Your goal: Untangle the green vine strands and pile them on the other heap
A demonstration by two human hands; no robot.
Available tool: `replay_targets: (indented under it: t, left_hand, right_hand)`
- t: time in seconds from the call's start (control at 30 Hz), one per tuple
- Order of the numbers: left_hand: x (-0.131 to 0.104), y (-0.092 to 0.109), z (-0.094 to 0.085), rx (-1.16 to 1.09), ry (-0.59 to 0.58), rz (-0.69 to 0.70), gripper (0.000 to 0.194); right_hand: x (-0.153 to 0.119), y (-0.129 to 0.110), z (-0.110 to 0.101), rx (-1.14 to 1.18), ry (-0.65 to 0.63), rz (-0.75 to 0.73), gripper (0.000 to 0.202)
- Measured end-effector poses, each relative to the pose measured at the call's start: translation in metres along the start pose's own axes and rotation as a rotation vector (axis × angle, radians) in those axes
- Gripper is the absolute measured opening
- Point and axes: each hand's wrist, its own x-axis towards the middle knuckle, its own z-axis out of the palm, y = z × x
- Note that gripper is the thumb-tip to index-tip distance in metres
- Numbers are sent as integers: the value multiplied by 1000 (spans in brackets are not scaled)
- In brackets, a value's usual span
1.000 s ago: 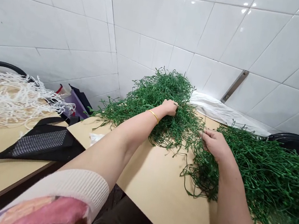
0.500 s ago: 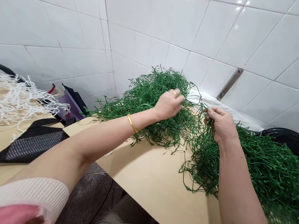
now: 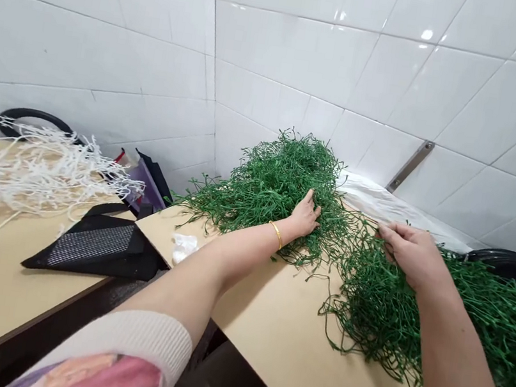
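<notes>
My left hand (image 3: 305, 216), a gold bracelet at its wrist, rests on the front right side of a heap of green cords (image 3: 275, 176), its fingers apart. To the right, my right hand (image 3: 405, 248) pinches a thin green cord (image 3: 365, 221) between thumb and forefinger. That cord runs left toward the heap. Beneath and beside my right hand spreads a second pile of green cords (image 3: 382, 302), reaching to the right edge. Loose strands link the two piles on the tan table (image 3: 276, 332).
White cords (image 3: 47, 175) lie on the left table beside a black mesh pouch (image 3: 90, 246). A crumpled white tissue (image 3: 183, 247) sits near the table edge. White plastic (image 3: 383, 199) lines the tiled wall, under a metal bracket (image 3: 410, 166). A black round object (image 3: 513, 267) is at right.
My left hand has lowered onto the left heap and its fingers have spread. My right hand still pinches cord, now a straighter length. The view has shifted, and the tissue has come into sight.
</notes>
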Motion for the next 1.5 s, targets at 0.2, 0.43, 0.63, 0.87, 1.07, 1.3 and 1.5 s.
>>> replay_targets:
  t: [0.2, 0.43, 0.63, 0.87, 1.07, 1.3, 1.5]
  left_hand:
    - [0, 1, -1, 36, 64, 97, 52]
    - [-31, -17, -40, -340, 154, 458, 23]
    - [-12, -35, -88, -667, 341, 116, 30]
    - [46, -28, -45, -550, -193, -161, 32]
    - [41, -49, -13, -557, -96, -432, 34]
    - [49, -65, -2, -590, -48, -654, 30]
    - [44, -78, -24, -705, -65, -553, 33]
  right_hand:
    - [1, -4, -9, 202, 229, -7, 23]
    - [-12, 18, 3, -73, -23, -26, 32]
    - [-16, 39, 21, -267, -145, -162, 30]
    - [-30, 21, 35, -445, -81, -227, 27]
    - [-27, 25, 7, -32, -22, -1, 28]
    - [-34, -11, -23, 348, 263, -18, 20]
    - [-56, -4, -30, 173, 140, -4, 19]
